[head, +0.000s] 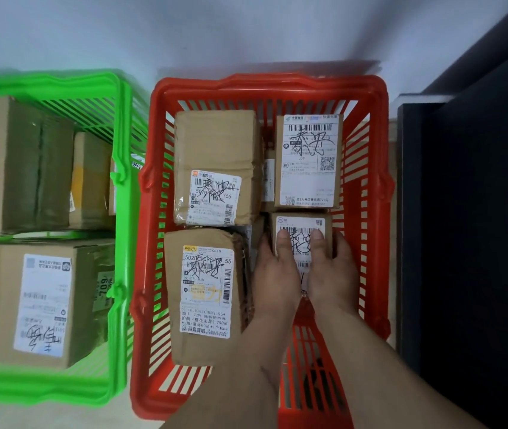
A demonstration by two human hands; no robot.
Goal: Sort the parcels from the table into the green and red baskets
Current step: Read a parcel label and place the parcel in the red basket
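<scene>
Parcel (303, 243), a small taped carton that looks stiff, light and slick on its label, sits at four o'clock in the red basket (379, 187), where we clasp its sides with left hand (274, 274) and right hand (333, 270), thumbs on top.

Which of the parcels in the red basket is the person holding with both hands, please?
The small parcel in the near right part of the red basket: the left hand and right hand grip its sides. The other three lie untouched.
</scene>
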